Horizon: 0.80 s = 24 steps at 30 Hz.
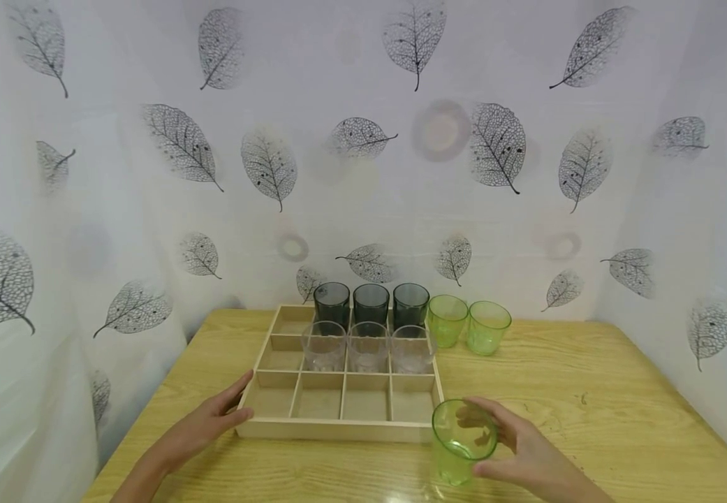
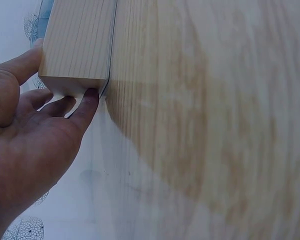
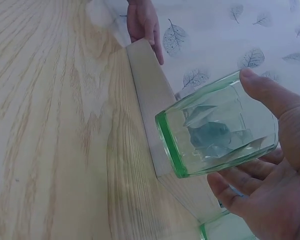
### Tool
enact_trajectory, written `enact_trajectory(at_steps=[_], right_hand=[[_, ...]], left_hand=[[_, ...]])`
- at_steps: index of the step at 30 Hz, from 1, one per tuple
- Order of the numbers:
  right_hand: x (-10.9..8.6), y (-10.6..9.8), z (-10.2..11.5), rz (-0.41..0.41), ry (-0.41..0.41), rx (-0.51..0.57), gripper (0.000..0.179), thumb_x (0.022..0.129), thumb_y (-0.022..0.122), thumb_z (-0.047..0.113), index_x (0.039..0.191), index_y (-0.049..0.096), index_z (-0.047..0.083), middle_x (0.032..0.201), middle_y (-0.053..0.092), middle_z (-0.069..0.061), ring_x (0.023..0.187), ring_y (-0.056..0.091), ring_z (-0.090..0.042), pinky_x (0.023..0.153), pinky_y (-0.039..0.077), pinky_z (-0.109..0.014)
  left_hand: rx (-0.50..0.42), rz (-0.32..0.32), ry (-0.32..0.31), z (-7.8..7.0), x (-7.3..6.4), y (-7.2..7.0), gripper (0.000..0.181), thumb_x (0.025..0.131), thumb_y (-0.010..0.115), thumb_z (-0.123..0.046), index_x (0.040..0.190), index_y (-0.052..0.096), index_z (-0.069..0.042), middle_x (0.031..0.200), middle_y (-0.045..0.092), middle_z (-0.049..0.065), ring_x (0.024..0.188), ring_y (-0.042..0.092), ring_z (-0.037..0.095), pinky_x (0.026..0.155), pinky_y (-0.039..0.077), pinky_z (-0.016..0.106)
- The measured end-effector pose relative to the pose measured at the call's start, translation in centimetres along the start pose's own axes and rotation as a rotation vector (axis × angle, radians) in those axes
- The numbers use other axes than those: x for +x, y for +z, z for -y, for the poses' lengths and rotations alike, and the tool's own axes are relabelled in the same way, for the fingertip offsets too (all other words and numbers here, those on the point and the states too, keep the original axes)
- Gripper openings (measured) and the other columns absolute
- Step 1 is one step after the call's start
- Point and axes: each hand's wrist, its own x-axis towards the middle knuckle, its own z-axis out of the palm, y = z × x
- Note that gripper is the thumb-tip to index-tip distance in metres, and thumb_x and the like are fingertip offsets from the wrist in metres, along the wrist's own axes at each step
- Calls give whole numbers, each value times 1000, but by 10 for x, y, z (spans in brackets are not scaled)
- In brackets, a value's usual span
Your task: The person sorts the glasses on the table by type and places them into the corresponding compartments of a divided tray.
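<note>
My right hand (image 1: 529, 450) holds a green clear tumbler (image 1: 453, 461) between thumb and fingers, just off the front right corner of a wooden divided tray (image 1: 338, 431). In the right wrist view the tumbler (image 3: 215, 130) shows its thick green base and faceted sides, with the thumb at its rim. My left hand (image 1: 202, 423) touches the tray's front left corner. In the left wrist view its fingertips (image 2: 90, 95) rest against the end of the pale wooden wall (image 2: 80, 40), and the thumb lies along its upper edge.
Dark grey tumblers (image 1: 371, 304) stand in the tray's back row, clear tumblers (image 1: 368, 349) in the middle row. Two more green tumblers (image 1: 487, 328) stand on the wooden table (image 1: 564, 391) right of the tray's back corner. A leaf-patterned curtain (image 1: 363, 202) hangs behind and at both sides.
</note>
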Motion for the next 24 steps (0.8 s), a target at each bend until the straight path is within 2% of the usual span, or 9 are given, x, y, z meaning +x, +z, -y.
enact_trajectory(at_steps=[4,8,10,12,15,17,20,24], right_hand=[[6,5,6,5,8,-10,73,91,77,2,154,42,2,136,61,-20,123,61,-18,98,52,-29],[13,10,11,-7,-3,-38,73,90,80,5,153,44,2,136,62,-16,121,63,-21,100,51,-29],[17,13,13,-12,3,-33,74,89,81,6,153,44,2,135,63,-15,119,64,-21,101,50,-29],[21,17,15,-12,12,-16,76,89,81,5,153,43,0,135,63,-15,118,64,-24,101,50,-30],[27,22,18,-13,21,-17,78,89,82,7,154,41,0,136,62,-15,117,65,-25,103,49,-30],[32,26,20,-14,27,-23,79,89,82,10,155,40,-2,137,62,-16,117,64,-27,103,48,-30],[39,31,23,-20,47,-11,78,90,82,14,155,40,0,139,60,-16,119,63,-30,102,49,-31],[47,39,27,-37,35,-7,77,90,82,16,155,43,5,140,61,-13,121,62,-30,101,50,-34]], left_hand=[[-5,8,1,-1,0,0,75,111,51,-29,167,6,-10,171,3,18,152,11,48,115,32,39],[-12,12,3,0,0,0,74,111,51,-28,167,6,-10,171,2,18,152,11,49,106,34,19],[-15,13,3,0,0,-1,74,111,51,-28,167,6,-10,171,2,18,152,10,49,102,34,14],[-12,12,3,0,0,0,74,111,51,-28,167,6,-9,171,2,18,152,11,49,106,34,19],[-5,10,2,0,0,0,74,111,51,-29,167,5,-9,171,2,18,152,11,49,115,31,38],[-9,9,1,-1,0,0,74,111,50,-29,167,5,-9,171,2,18,152,11,49,117,26,51],[-12,9,5,-1,0,0,75,111,50,-28,167,5,-9,171,2,19,152,11,50,117,24,58],[-9,11,19,-1,0,-1,75,111,51,-27,167,5,-7,170,1,22,151,10,52,117,24,59]])
